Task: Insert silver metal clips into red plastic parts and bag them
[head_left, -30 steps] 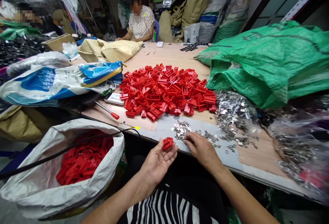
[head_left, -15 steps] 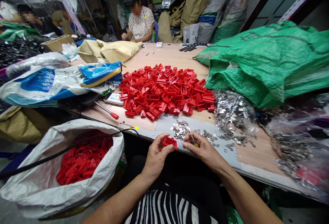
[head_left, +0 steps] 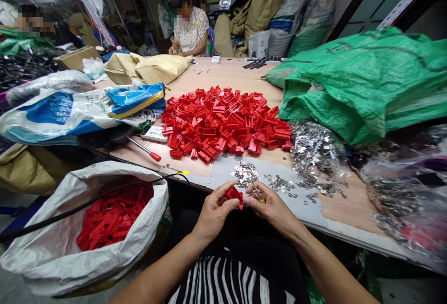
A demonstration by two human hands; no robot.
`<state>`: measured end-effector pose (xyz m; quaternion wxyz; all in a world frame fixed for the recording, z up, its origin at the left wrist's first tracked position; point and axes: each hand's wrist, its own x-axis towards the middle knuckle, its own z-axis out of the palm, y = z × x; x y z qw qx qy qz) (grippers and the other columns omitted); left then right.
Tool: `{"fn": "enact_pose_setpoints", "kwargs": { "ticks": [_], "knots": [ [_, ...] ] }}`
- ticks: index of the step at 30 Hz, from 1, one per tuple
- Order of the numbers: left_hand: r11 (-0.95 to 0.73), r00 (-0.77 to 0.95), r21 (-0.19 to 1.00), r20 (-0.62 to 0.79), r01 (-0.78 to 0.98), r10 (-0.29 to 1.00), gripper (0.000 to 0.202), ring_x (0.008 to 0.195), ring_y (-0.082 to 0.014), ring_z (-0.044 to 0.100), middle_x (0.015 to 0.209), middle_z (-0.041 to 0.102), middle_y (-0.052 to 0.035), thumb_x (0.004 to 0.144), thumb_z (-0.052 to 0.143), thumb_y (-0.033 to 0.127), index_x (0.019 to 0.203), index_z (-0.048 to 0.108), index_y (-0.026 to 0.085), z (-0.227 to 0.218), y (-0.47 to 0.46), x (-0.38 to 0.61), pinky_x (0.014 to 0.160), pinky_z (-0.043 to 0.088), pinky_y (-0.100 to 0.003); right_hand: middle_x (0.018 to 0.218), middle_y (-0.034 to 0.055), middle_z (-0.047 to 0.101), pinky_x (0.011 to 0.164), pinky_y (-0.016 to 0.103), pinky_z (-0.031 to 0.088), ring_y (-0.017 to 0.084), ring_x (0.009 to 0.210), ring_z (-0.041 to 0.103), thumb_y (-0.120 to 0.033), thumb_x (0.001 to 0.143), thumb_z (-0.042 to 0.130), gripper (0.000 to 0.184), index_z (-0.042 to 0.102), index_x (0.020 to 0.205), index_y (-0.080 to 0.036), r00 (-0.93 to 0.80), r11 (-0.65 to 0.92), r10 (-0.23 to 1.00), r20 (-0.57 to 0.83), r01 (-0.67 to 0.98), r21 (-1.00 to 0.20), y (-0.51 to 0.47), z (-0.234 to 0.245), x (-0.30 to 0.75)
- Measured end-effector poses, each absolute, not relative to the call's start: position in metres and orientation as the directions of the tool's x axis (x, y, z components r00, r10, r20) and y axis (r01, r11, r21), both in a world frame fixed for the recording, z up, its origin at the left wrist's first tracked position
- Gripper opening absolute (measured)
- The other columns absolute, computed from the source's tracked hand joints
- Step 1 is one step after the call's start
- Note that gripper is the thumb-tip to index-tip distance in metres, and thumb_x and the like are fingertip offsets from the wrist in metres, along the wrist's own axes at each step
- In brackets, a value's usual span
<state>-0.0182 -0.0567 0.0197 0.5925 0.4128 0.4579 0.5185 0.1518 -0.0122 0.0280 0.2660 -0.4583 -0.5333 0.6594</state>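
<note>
My left hand pinches a small red plastic housing between thumb and fingers, just off the table's front edge. Close on its right is my right hand, closed around a yellow-handled tool with a thin metal shaft pointing up. The right thumb and fingertips meet the right end of the housing; whether they hold a small part there is hidden. Behind the hands lies a small heap of flat metal pieces, with more metal pieces scattered to the right. A large pile of red housings covers the middle of the table.
A white sack of red parts stands open at lower left. A red-tipped lever juts out near a phone-like device. Green sacking and a clear bag of metal pieces lie right. A person sits across the table.
My right hand has moved left to meet the red housing. The housing has turned and tilted in my left hand, its right end now lower.
</note>
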Motion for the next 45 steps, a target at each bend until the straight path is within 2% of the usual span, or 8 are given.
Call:
{"fn": "enact_pose_setpoints", "kwargs": {
  "ticks": [7,13,19,22,27,31,38,45],
  "knots": [
    [0.254,0.077,0.815,-0.252,-0.52,0.965,0.047,0.082,-0.0152,0.061,0.092,0.065,-0.0025,0.072,0.075,0.025,0.117,0.061,0.022,0.014,-0.054,-0.016,0.078,0.05,-0.028,0.077,-0.0019,0.052,0.048,0.022,0.033,0.008,0.054,0.041,-0.057,0.087,0.05,0.039,0.047,0.103,-0.021,-0.433,-0.204,0.861,-0.267,0.187,-0.961,-0.011,0.024,0.165],
    [0.094,-0.044,0.971,-0.106,-0.219,0.993,0.029,0.081,-0.0167,0.059,0.087,0.065,-0.0031,0.067,0.077,0.019,0.095,0.069,0.02,0.005,-0.042,-0.024,0.081,0.045,-0.026,0.089,0.005,0.059,0.054,0.027,0.044,0.014,0.061,0.052,-0.045,0.09,0.044,0.034,0.061,0.11,-0.023,-0.398,0.065,0.908,-0.133,0.447,-0.892,-0.008,0.014,0.172],
    [-0.025,-0.006,0.999,0.025,0.043,1.0,0.031,0.095,-0.0223,0.058,0.095,0.069,-0.0026,0.065,0.073,0.011,0.092,0.072,0.027,0.003,-0.027,-0.03,0.095,0.041,-0.031,0.078,0.0004,0.065,0.063,0.029,0.046,0.016,0.065,0.059,-0.035,0.088,0.051,0.021,0.063,0.1,-0.024,-0.407,0.185,0.909,-0.086,0.58,-0.793,-0.006,0.008,0.164],
    [-0.008,0.036,0.997,0.005,0.08,0.999,0.036,0.093,-0.0221,0.059,0.094,0.07,-0.0017,0.064,0.073,0.01,0.095,0.073,0.028,0.0,-0.022,-0.031,0.097,0.04,-0.033,0.089,0.0015,0.069,0.075,0.03,0.047,0.018,0.082,0.063,-0.029,0.087,0.05,0.017,0.065,0.094,-0.024,-0.43,0.25,0.902,-0.046,0.604,-0.757,-0.004,0.007,0.161],
    [0.038,0.06,0.999,-0.04,0.025,0.997,0.038,0.1,-0.0238,0.059,0.095,0.07,-0.0026,0.062,0.075,0.011,0.096,0.073,0.028,-0.001,-0.019,-0.031,0.101,0.038,-0.034,0.096,0.0044,0.069,0.08,0.034,0.047,0.02,0.088,0.062,-0.027,0.088,0.048,0.02,0.066,0.096,-0.023,-0.472,0.309,0.881,-0.021,0.61,-0.729,-0.002,0.006,0.16],
    [0.094,0.054,0.995,-0.092,-0.038,0.994,0.039,0.098,-0.0232,0.059,0.094,0.07,-0.0025,0.058,0.077,0.009,0.092,0.074,0.027,0.001,-0.018,-0.031,0.102,0.037,-0.033,0.094,0.0048,0.069,0.08,0.034,0.048,0.02,0.087,0.062,-0.025,0.088,0.048,0.019,0.066,0.095,-0.023,-0.486,0.33,0.874,-0.016,0.616,-0.715,-0.002,0.006,0.16],
    [0.008,0.08,0.999,-0.011,0.04,0.997,0.039,0.096,-0.0222,0.061,0.098,0.072,-0.0031,0.063,0.075,0.009,0.097,0.074,0.028,-0.002,-0.017,-0.032,0.098,0.041,-0.032,0.092,0.0039,0.067,0.078,0.033,0.048,0.019,0.086,0.063,-0.022,0.088,0.047,0.018,0.065,0.092,-0.023,-0.479,0.349,0.877,-0.016,0.661,-0.665,-0.004,0.004,0.159],
    [-0.033,0.072,0.995,0.026,0.09,0.997,0.036,0.097,-0.0231,0.062,0.103,0.072,-0.003,0.068,0.073,0.012,0.099,0.073,0.029,-0.01,-0.017,-0.031,0.097,0.042,-0.035,0.088,0.0048,0.065,0.07,0.031,0.047,0.02,0.079,0.063,-0.016,0.089,0.042,0.02,0.061,0.091,-0.022,-0.432,0.371,0.902,-0.003,0.779,-0.506,-0.015,0.008,0.142]
  ]
}}
